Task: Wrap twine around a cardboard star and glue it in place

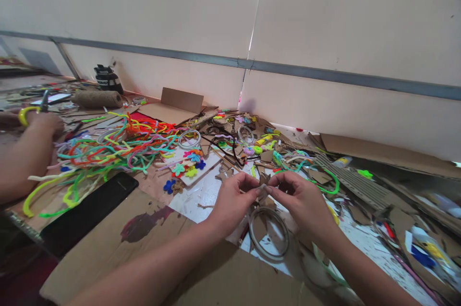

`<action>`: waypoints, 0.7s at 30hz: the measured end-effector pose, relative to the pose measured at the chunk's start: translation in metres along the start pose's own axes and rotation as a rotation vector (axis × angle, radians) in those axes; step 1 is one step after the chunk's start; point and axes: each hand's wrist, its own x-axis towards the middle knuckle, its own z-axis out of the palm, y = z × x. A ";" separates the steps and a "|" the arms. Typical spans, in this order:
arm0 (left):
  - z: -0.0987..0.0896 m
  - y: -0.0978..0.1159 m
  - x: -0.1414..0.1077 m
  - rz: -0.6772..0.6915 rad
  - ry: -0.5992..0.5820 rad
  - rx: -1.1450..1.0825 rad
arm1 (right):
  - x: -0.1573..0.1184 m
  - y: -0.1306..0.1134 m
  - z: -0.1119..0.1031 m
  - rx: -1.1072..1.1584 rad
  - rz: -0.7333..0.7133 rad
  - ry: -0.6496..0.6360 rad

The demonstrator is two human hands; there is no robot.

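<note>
My left hand [232, 202] and my right hand [302, 200] meet over the middle of the table, thumbs and forefingers pinched together. Between their fingertips is a small brown cardboard piece [264, 179] with pointed tips, perhaps a star; the fingers cover part of it. A little pale bit also shows at the thumb tips, too small to name. Just under the hands lies a pale ring [270, 255], like a roll of tape. Beyond my left hand rests another pointed cardboard shape [224, 173].
Tangled pipe cleaners [122, 147] and small flower shapes [190, 164] spread to the left, beside a black phone-like slab [90, 210]. At far left another person's hand holds yellow scissors [26, 115]. Twine [97, 99] stands behind. Cardboard strips [353, 181] and glue bottles [430, 246] crowd the right.
</note>
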 end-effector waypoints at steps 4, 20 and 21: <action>0.001 -0.001 0.000 -0.012 0.022 0.035 | -0.003 -0.002 0.001 -0.089 -0.078 0.018; 0.001 -0.003 0.004 -0.116 0.036 -0.170 | -0.013 -0.001 0.018 -0.628 -0.582 0.310; 0.001 -0.003 0.004 -0.122 0.042 -0.194 | -0.013 -0.002 0.018 -0.649 -0.597 0.322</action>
